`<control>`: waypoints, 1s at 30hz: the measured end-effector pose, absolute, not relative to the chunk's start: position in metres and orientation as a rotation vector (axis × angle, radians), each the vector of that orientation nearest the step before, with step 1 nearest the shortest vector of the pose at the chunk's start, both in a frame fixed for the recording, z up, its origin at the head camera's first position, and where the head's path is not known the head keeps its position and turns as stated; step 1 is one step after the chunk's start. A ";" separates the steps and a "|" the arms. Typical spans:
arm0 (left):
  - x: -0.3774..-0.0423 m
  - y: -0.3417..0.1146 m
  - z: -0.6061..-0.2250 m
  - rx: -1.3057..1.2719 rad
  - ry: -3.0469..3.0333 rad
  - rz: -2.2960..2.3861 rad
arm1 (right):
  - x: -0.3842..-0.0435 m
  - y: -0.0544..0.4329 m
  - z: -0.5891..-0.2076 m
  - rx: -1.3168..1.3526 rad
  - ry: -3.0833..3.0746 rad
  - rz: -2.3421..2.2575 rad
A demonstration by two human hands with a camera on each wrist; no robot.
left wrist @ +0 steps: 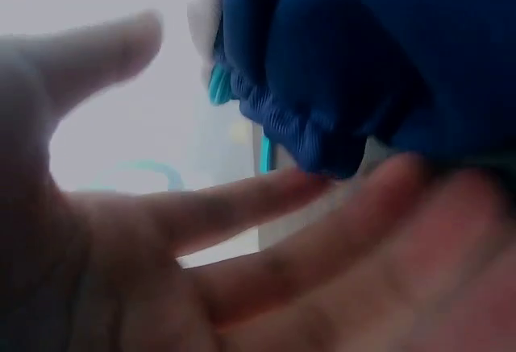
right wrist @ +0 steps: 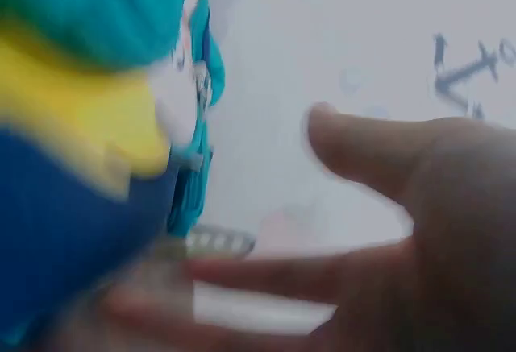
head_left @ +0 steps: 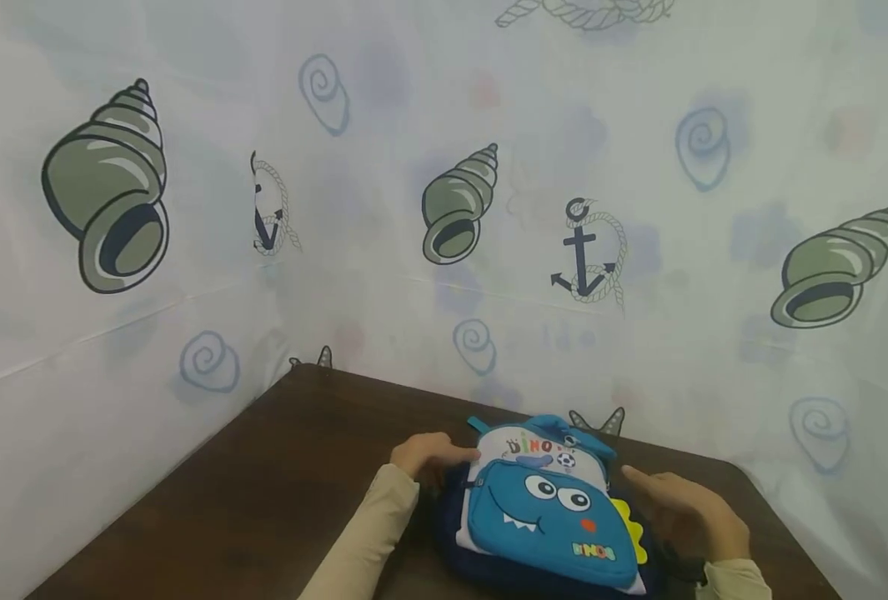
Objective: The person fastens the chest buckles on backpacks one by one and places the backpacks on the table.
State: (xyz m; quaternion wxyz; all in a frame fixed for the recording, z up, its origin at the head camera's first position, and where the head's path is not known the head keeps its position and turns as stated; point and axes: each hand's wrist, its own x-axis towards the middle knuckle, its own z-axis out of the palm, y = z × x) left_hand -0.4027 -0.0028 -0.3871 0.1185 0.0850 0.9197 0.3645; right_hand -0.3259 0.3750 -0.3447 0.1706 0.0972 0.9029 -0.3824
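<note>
A dark-brown, smooth-topped table [head_left: 301, 450] is supporting a blue, white and navy fabric dinosaur backpack [head_left: 549, 533], lying face-up between a person's left hand [head_left: 430, 452] and right hand [head_left: 687, 504], both spreading their fingers, thumbs apart, fingertip contact unclear; cupping both lower sides evenly would probably be steadying the soft load best; multicoloured upper lettering [head_left: 529, 447] is reading "DINO", pale multicoloured lower lettering [head_left: 594, 552] apparently "DINOS"

Behind a dark brown table [head_left: 278, 458], white cloth [head_left: 383, 308] with green shells [head_left: 102, 179], blue spirals [head_left: 207, 362], dark anchors [head_left: 581, 257], starfish [head_left: 612, 424] and rope [head_left: 589, 17].
</note>
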 end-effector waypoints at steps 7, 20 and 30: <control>-0.403 -0.004 -0.377 0.042 2.703 0.970 | -0.330 0.330 -0.341 0.232 2.665 -0.768; -0.405 0.000 -0.373 0.272 2.614 0.967 | -0.327 0.339 -0.362 0.229 2.666 -0.590; -0.401 -0.011 -0.356 0.392 2.402 1.267 | -0.331 0.345 -0.363 0.229 2.631 -0.690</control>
